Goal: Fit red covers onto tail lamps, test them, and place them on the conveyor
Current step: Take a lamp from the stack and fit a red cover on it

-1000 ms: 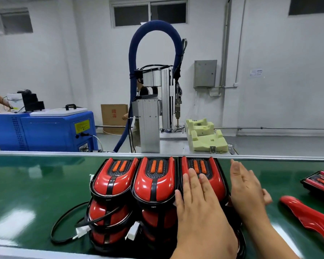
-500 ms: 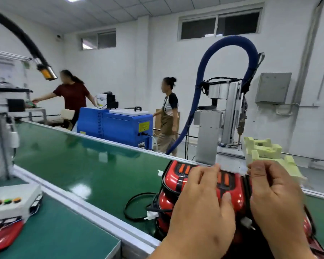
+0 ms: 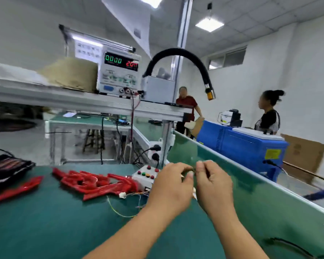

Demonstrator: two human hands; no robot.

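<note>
Both hands meet at the fingertips, fingers curled tight: the left hand (image 3: 169, 187) and right hand (image 3: 214, 186) pinch a small dark piece (image 3: 189, 171) between them, too blurred to name. Glossy red covers (image 3: 97, 182) lie heaped left of the fingers, beside the button box (image 3: 145, 177).

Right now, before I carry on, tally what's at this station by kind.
Power supply: 1
Button box: 1
Dark tail lamp, left edge: 1
Blue machine: 1
Background people: 2
Hands, left hand and right hand: 2
Small item both pinch: 1
Red covers: blurred overlapping pile, uncountable
Total counted: 9
</note>
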